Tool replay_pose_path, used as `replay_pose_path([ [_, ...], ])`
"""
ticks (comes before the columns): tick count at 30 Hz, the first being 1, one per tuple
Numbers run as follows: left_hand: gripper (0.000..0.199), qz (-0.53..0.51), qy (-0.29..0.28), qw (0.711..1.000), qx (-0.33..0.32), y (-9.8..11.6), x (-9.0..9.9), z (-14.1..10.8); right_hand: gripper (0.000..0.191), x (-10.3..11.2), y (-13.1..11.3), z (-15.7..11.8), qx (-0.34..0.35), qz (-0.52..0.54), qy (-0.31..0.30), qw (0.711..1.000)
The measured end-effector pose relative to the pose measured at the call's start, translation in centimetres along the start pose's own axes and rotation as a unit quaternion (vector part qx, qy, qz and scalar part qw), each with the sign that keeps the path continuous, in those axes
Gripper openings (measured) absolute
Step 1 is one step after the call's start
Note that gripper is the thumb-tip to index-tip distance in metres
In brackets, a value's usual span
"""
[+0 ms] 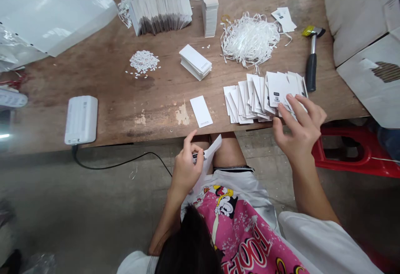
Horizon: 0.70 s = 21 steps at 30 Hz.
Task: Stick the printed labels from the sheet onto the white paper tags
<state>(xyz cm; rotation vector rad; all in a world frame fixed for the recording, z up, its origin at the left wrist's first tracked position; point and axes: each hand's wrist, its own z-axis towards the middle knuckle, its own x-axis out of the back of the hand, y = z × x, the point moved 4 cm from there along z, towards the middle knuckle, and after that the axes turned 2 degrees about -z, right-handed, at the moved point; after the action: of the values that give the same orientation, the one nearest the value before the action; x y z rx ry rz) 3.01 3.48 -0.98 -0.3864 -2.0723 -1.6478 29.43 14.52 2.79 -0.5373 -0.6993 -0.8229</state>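
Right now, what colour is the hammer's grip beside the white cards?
The hammer's grip is black in the head view.

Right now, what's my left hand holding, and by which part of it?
Your left hand holds a white card by its lower half, plus a small black item; the exact grip is hidden.

The scene is being viewed from a head-worn camera, which is being aimed forward and down, close above the left hand (186, 170), the right hand (298, 130) and the near edge of the table (125, 113).
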Motion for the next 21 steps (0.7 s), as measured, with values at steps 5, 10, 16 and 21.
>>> replay_pose_path([
  [5, 0.051, -0.069, -0.083, 0.993, -0.052, 1.4, -0.5, -0.3, 0.045, 0.1, -6.9, -1.0, -0.035, 0.289, -0.116, 0.95],
  [10, 0.051, -0.102, -0.108, 0.986, -0.079, 2.5, -0.6, -0.6, 0.023, -2.1, -11.3, -1.6, -0.085, 0.423, -0.25, 0.867],
  [16, 0.057, -0.152, -0.18, 0.968, -0.082, 2.0, -0.6, -1.1, 0.007, -3.5, -10.9, -2.3, -0.204, 0.499, -0.331, 0.775],
  [21, 0.052, -0.255, -0.196, 0.946, -0.038, 1.2, -0.6, -1.3, 0.005, -4.0, -11.3, -2.8, -0.239, 0.556, -0.348, 0.716],
])
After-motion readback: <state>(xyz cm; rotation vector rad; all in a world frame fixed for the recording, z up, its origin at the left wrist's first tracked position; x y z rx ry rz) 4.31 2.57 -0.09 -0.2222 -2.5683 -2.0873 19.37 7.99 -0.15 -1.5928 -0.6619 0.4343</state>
